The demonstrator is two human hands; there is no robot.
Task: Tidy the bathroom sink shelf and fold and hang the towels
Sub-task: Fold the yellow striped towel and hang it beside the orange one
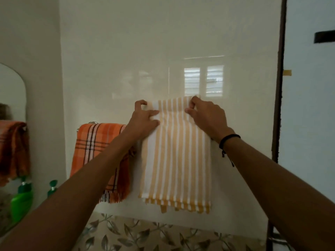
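A folded yellow-and-white striped towel [178, 160] hangs in front of the cream tiled wall, its fringed end at the bottom. My left hand [145, 118] pinches its top left corner and my right hand [206, 116] pinches its top right edge. To the left, an orange plaid towel [96, 142] hangs over a towel rail [93, 122], partly hidden by my left forearm. The rail behind the striped towel is hidden.
A mirror [10, 95] at the far left reflects the orange towel. Below it stand a green bottle [22, 198] and a second green-capped bottle [52, 187]. A dark door frame [279, 87] runs down the right side. Leaf-patterned tiles [145, 236] line the lower wall.
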